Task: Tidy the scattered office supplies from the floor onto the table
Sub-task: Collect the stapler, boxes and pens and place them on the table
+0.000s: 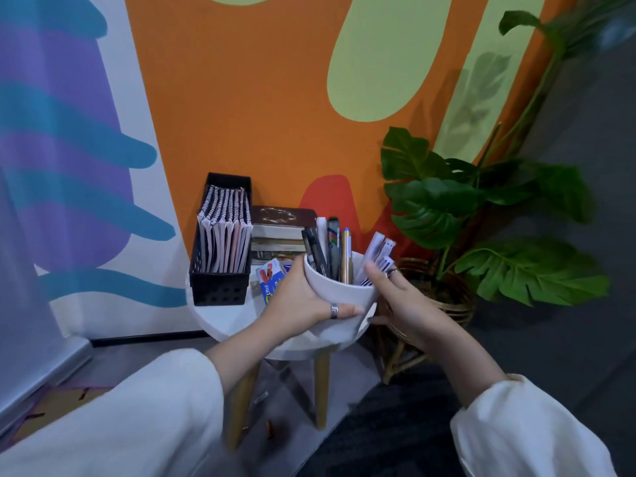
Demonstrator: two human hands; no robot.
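Both hands clasp a white cup (339,297) tilted over the near right part of a small round white table (220,318). The left hand (299,301) wraps the cup's left wall, thumb across the front; the right hand (406,304) cups its right side and base, fingers curled against it. Pens and markers (330,249) stand bunched inside. On the table behind sit a black basket (220,287) of spiral notebooks (225,232), stacked books (282,232), and a blue box (272,282).
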